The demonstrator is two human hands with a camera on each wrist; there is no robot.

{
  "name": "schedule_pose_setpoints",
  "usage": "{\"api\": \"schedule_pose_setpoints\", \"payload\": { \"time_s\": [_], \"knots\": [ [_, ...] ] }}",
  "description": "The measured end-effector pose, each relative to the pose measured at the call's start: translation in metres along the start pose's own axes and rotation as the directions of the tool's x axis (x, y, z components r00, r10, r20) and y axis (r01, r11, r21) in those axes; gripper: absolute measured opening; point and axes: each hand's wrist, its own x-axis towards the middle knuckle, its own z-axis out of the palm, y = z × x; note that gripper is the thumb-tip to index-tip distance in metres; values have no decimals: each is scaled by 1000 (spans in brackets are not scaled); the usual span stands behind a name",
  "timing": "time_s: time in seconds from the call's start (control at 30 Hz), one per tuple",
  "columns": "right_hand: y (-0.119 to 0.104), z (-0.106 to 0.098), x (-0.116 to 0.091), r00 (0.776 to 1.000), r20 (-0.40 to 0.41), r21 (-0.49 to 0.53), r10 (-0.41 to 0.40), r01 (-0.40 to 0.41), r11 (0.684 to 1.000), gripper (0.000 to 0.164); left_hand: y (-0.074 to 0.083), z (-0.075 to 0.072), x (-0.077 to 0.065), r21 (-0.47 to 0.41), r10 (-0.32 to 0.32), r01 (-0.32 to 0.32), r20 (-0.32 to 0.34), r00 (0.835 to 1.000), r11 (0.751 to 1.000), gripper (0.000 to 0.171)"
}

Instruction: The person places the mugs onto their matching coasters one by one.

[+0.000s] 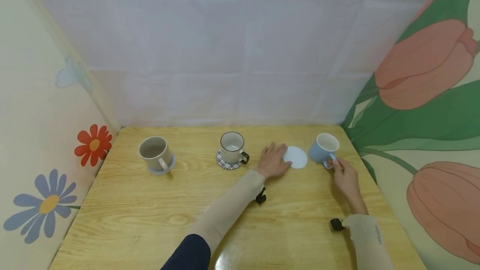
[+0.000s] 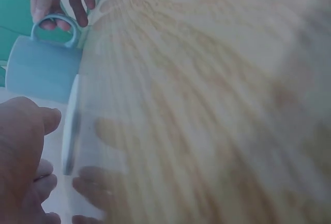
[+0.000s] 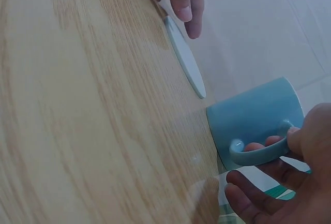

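Note:
A light blue mug is near the right edge of the table, its handle turned toward the person. My right hand grips that handle, with thumb and fingers around it in the right wrist view. Just left of the mug lies a round, pale white-blue coaster. At its left edge is my left hand, fingers extended and thumb apart from them. Its fingertips appear right beside or over the coaster; whether they touch it I cannot tell.
A white mug with a black rim stands on a plaid coaster left of my left hand. Farther left, a beige mug stands on a grey coaster. A white cloth wall rises behind the wooden table.

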Motion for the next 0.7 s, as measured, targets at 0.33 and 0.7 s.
{"api": "schedule_pose_setpoints", "payload": {
  "time_s": [0.33,0.7],
  "knots": [
    [2,0,0,1000,11,8,-14,14,1000,38,-5,7,3,11,25,-25,58,998,1000,76],
    [2,-3,3,998,50,15,36,-37,999,40,-4,6,3,75,12,-17,76,997,997,78]
  ]
}}
